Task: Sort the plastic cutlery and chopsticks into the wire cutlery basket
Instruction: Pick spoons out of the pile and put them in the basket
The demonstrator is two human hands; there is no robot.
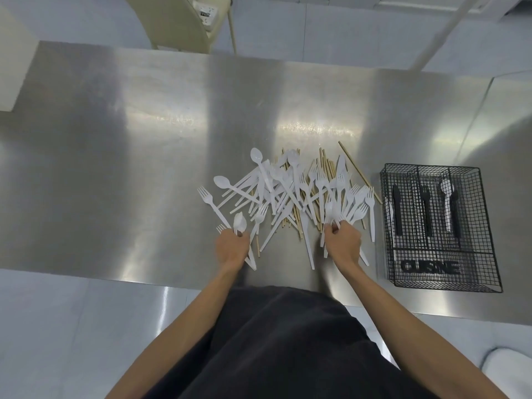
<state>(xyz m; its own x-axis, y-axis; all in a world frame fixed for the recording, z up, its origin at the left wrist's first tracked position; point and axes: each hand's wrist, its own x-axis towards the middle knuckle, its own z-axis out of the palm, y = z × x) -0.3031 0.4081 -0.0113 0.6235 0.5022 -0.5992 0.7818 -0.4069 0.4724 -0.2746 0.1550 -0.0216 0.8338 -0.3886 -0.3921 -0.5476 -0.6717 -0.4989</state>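
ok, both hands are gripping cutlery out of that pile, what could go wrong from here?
1. The left hand grips a spoon together with two forks; a mixed bunch could land in one compartment of the wire basket.
2. The right hand grips a fan of forks whose tines spread into the pile; lifting may drag chopsticks along.
3. Long white pieces lie near the table edge and could get swept off.

One wire basket (483, 272), one cutlery pile (290, 194), one table (115, 139)
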